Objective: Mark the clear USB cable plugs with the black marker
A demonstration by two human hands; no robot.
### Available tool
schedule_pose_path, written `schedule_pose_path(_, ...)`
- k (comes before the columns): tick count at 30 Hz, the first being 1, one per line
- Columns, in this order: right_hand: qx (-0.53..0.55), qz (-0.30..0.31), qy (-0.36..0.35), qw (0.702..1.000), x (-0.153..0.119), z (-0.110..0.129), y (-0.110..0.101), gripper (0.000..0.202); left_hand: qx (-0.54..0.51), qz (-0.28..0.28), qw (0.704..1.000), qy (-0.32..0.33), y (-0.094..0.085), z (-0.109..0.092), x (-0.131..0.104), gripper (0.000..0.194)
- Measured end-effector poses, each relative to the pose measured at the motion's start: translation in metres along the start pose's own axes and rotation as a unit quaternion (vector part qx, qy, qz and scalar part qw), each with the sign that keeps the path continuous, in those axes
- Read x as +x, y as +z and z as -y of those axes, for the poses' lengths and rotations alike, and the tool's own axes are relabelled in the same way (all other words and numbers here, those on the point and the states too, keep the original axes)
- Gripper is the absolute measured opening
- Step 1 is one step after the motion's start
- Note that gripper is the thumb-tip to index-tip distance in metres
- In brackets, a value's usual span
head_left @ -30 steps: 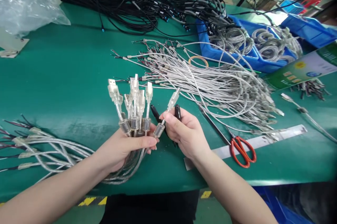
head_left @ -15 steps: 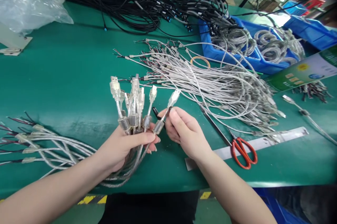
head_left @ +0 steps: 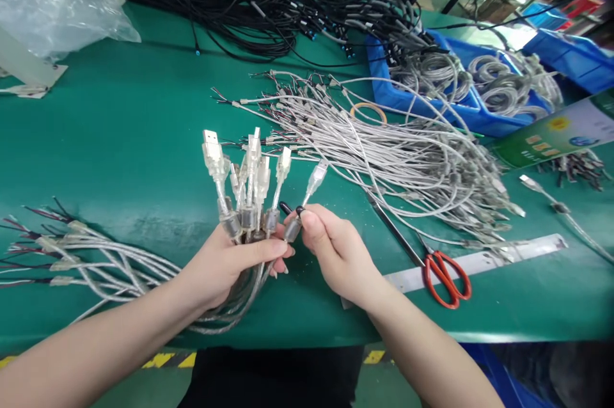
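Observation:
My left hand [head_left: 240, 258] is closed around a bunch of clear USB cables [head_left: 248, 216], their plugs pointing up and away from me. The bunch's stripped wire ends [head_left: 52, 248] lie to the left. My right hand [head_left: 333, 248] pinches a small black tool [head_left: 286, 208], mostly hidden by the fingers, so its kind is unclear. One black tip rests against the rightmost cable of the bunch, between its USB plug [head_left: 316, 176] and its grey ferrite bead [head_left: 292, 227]. That plug leans right, apart from the others.
A pile of clear cables [head_left: 384, 146] spreads beyond my hands. Red-handled scissors [head_left: 447, 279] lie across a steel ruler [head_left: 412, 279] on the right. Black cables [head_left: 230, 15] lie at the back, near blue bins [head_left: 384, 85] of coiled cable. A plastic bag [head_left: 62, 5] sits at back left.
My right hand has moved slightly down, and the black tip has slid along the rightmost cable from just below the plug toward the bead. My left hand still holds the bunch.

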State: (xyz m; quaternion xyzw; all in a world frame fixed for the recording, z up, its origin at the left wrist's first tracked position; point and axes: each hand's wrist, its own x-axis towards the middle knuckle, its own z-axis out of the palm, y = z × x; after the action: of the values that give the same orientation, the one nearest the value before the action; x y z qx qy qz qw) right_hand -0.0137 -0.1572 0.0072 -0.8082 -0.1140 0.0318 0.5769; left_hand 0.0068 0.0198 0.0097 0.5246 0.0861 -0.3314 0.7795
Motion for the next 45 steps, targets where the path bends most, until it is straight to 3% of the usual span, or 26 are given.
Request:
schedule_pose_path(5, 0.169, -0.026, 0.089, 0.981, 0.005, -0.007, 0.0, 0.037, -0.003, 0.009, 1.0, 0.005, -0.001, 0.001, 0.004, 0.024)
schedule_pose_path(12, 0.226, -0.038, 0.121, 0.966, 0.005, -0.01, 0.001, 0.032, 0.02, 0.051, 0.998, 0.007, -0.001, 0.003, 0.002, 0.02)
schedule_pose_path(17, 0.213, -0.035, 0.098, 0.972, 0.004, -0.008, 0.0, 0.03, 0.014, 0.049, 0.999, -0.009, 0.0, 0.001, 0.001, 0.016)
schedule_pose_path(21, 0.208, 0.079, 0.078, 0.972, 0.0, 0.001, -0.006, 0.035, 0.012, 0.036, 0.999, 0.028, -0.001, 0.001, 0.003, 0.012)
schedule_pose_path(25, 0.098, 0.163, 0.035, 0.981, -0.005, 0.008, -0.009, 0.037, 0.022, 0.02, 0.996, 0.081, -0.006, 0.004, 0.004, 0.014)
schedule_pose_path(29, -0.007, 0.132, -0.013, 0.991, -0.007, 0.011, -0.004, 0.028, 0.106, 0.007, 0.987, 0.122, -0.011, 0.009, 0.0, 0.014)
schedule_pose_path(32, -0.057, 0.06, -0.041, 0.996, -0.006, 0.009, -0.002, 0.018, 0.197, -0.002, 0.971, 0.135, -0.011, 0.008, -0.006, 0.017)
schedule_pose_path(34, -0.067, 0.027, -0.039, 0.997, -0.004, 0.007, -0.003, 0.024, 0.227, -0.006, 0.967, 0.119, -0.01, 0.005, -0.008, 0.016)
schedule_pose_path(38, 0.017, 0.091, 0.006, 0.996, -0.003, 0.008, -0.006, 0.026, 0.179, -0.024, 0.979, 0.1, -0.008, 0.001, -0.006, 0.015)
schedule_pose_path(41, 0.024, 0.131, 0.008, 0.991, -0.004, 0.01, -0.004, 0.032, 0.152, -0.02, 0.982, 0.114, -0.006, -0.001, -0.004, 0.019)
schedule_pose_path(45, -0.03, 0.074, -0.014, 0.997, -0.003, 0.008, 0.0, 0.014, 0.182, -0.013, 0.976, 0.122, -0.002, -0.002, -0.007, 0.016)
